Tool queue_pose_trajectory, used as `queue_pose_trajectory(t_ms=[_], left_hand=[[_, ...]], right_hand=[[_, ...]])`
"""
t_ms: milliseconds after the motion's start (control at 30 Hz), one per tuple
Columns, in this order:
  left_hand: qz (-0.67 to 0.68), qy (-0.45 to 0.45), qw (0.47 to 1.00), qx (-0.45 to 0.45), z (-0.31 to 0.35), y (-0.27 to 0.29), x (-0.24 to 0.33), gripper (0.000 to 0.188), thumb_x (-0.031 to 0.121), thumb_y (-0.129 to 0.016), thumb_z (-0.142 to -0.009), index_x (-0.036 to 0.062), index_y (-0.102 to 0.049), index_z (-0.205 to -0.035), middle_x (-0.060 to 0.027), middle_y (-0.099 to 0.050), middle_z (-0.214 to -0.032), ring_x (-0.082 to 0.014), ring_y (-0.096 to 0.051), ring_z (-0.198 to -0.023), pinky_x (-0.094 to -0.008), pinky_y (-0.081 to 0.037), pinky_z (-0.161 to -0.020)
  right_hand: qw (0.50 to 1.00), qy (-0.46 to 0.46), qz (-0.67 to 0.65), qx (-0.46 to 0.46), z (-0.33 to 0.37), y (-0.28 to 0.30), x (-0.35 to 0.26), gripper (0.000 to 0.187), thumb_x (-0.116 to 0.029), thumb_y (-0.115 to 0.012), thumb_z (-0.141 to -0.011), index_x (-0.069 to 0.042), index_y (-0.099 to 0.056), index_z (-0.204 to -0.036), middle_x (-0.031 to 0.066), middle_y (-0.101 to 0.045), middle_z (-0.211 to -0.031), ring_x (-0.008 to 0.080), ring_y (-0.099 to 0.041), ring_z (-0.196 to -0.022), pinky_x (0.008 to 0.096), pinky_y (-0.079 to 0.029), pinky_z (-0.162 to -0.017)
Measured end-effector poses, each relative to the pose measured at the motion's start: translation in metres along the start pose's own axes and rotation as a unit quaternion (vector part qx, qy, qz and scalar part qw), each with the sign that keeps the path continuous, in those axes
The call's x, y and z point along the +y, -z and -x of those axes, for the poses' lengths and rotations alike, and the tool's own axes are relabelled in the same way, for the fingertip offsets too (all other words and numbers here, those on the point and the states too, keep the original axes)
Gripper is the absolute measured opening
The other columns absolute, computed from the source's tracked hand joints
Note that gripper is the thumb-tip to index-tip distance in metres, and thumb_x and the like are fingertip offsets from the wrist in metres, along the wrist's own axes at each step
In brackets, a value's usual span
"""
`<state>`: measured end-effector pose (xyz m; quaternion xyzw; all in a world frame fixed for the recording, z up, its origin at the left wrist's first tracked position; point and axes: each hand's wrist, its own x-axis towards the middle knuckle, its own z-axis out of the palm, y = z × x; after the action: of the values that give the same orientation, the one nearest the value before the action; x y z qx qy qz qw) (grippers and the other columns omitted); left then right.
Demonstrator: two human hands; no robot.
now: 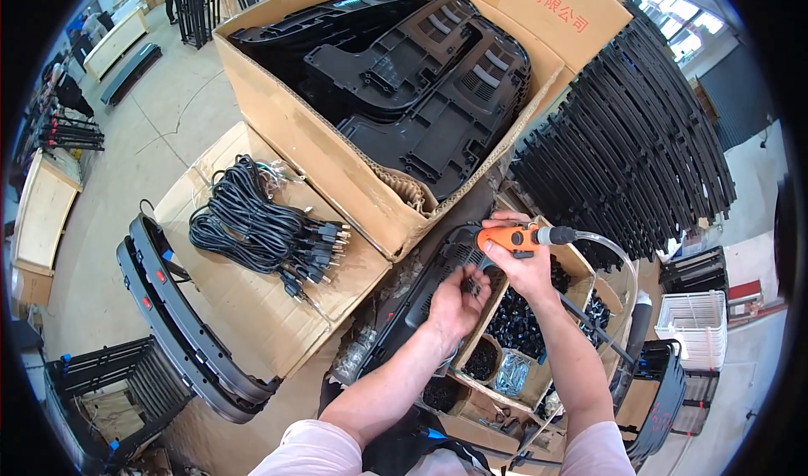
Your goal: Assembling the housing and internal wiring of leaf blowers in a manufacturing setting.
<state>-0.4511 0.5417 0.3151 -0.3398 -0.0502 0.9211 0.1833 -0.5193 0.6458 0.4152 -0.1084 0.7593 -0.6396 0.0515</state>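
Note:
My right hand (523, 265) is wrapped round an orange air screwdriver (511, 239) with a black end and a clear hose (608, 242) running off to the right. Its tip points left over the far end of a long black plastic housing (427, 284). Just below the tool, my left hand (454, 306) is cupped palm up, its fingers curled round a handful of small dark screws (472, 287). The left hand lies over the housing's right side; part of the housing is hidden beneath the hand and forearm.
A divided parts box (480, 383) holds black pieces (515, 323) and silver pins (512, 373). Beyond stands a large carton (311, 139) of black plastic shells (421, 139). Bundled black power cords (252, 215) lie on cardboard at left. Stacked black frames (623, 139) rise at right.

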Motion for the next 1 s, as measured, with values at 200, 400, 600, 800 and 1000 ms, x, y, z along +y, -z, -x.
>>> queue_pose_trajectory(t_ms=[200, 400, 600, 800, 1000], left_hand=[[0.037, 0.085, 0.995, 0.020, 0.024, 0.035, -0.029, 0.025, 0.020, -0.043, -0.113, 0.0001, -0.059, -0.109, -0.0115, -0.063, -0.099, -0.0287, -0.066, -0.093, -0.0418, -0.062, -0.087], [0.015, 0.138, 0.990, -0.033, 0.050, 0.061, -0.040, 0.024, 0.021, -0.045, -0.113, 0.0032, -0.060, -0.112, -0.0104, -0.063, -0.100, -0.0270, -0.064, -0.098, -0.0441, -0.057, -0.092], [-0.015, 0.166, 0.984, -0.056, 0.067, 0.084, -0.042, 0.023, 0.017, -0.048, -0.111, 0.0018, -0.060, -0.124, -0.0098, -0.064, -0.104, -0.0254, -0.066, -0.093, -0.0374, -0.059, -0.089], [-0.120, 0.156, 0.980, 0.031, 0.095, 0.076, -0.037, 0.031, 0.019, -0.043, -0.113, 0.0016, -0.061, -0.132, -0.0087, -0.068, -0.105, -0.0241, -0.069, -0.094, -0.0355, -0.061, -0.078], [-0.192, 0.140, 0.971, -0.004, 0.103, 0.107, -0.025, 0.026, 0.016, -0.046, -0.112, 0.0026, -0.064, -0.126, -0.0070, -0.068, -0.100, -0.0206, -0.066, -0.088, -0.0334, -0.059, -0.077]], right_hand=[[0.999, -0.011, 0.026, -0.017, -0.012, -0.009, 0.017, 0.053, -0.001, -0.083, -0.084, 0.003, -0.059, -0.132, 0.0156, -0.072, -0.121, 0.0210, -0.069, -0.114, 0.0350, -0.056, -0.102], [0.996, 0.018, 0.086, -0.014, -0.019, -0.013, 0.025, 0.039, -0.004, -0.085, -0.082, -0.001, -0.067, -0.116, 0.0088, -0.073, -0.112, 0.0158, -0.069, -0.101, 0.0316, -0.056, -0.092], [0.996, 0.020, 0.089, -0.025, -0.018, -0.018, 0.018, 0.032, -0.005, -0.084, -0.081, -0.002, -0.068, -0.110, 0.0071, -0.073, -0.108, 0.0148, -0.068, -0.097, 0.0310, -0.056, -0.089], [0.993, 0.012, 0.110, -0.038, -0.016, -0.018, 0.024, 0.040, -0.006, -0.085, -0.080, -0.002, -0.068, -0.117, 0.0067, -0.073, -0.108, 0.0144, -0.068, -0.097, 0.0308, -0.056, -0.089], [0.998, 0.009, 0.049, 0.023, -0.003, -0.020, 0.016, 0.048, -0.005, -0.085, -0.084, -0.003, -0.065, -0.127, 0.0078, -0.073, -0.115, 0.0148, -0.068, -0.107, 0.0320, -0.055, -0.096]])
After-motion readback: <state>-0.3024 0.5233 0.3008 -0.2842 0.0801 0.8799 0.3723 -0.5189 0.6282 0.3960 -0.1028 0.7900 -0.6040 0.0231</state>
